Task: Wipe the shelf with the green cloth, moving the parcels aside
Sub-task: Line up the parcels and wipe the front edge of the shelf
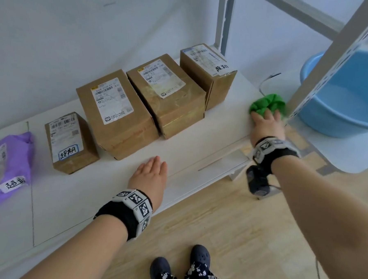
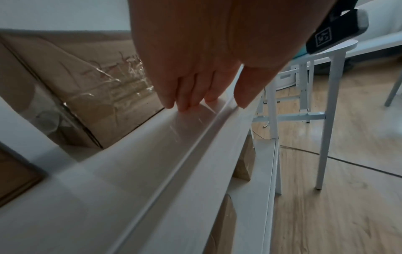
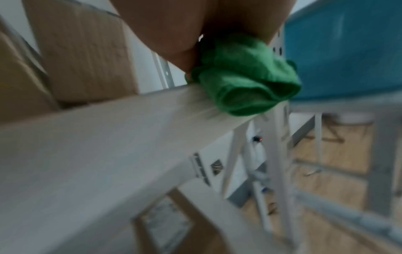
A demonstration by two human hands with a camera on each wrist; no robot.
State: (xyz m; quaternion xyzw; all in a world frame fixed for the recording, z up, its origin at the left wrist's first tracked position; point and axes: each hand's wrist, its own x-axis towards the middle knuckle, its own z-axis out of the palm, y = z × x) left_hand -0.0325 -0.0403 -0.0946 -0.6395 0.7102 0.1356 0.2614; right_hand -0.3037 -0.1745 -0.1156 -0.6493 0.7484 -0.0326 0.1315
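Currently wiping | right hand pressing bunched green cloth at shelf 2 o'clock corner | left hand resting flat, fingers straight, at 6 | parcels lining 12 | next: shifting them aside, probably.

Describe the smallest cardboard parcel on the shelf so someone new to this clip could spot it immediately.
On the white shelf, four brown cardboard boxes stand in a row along the wall. The smallest cardboard parcel is the leftmost of them, next to the purple mailer bag. Unlike its taller box neighbour, it carries a blue-outlined handwritten sticker below its shipping label.
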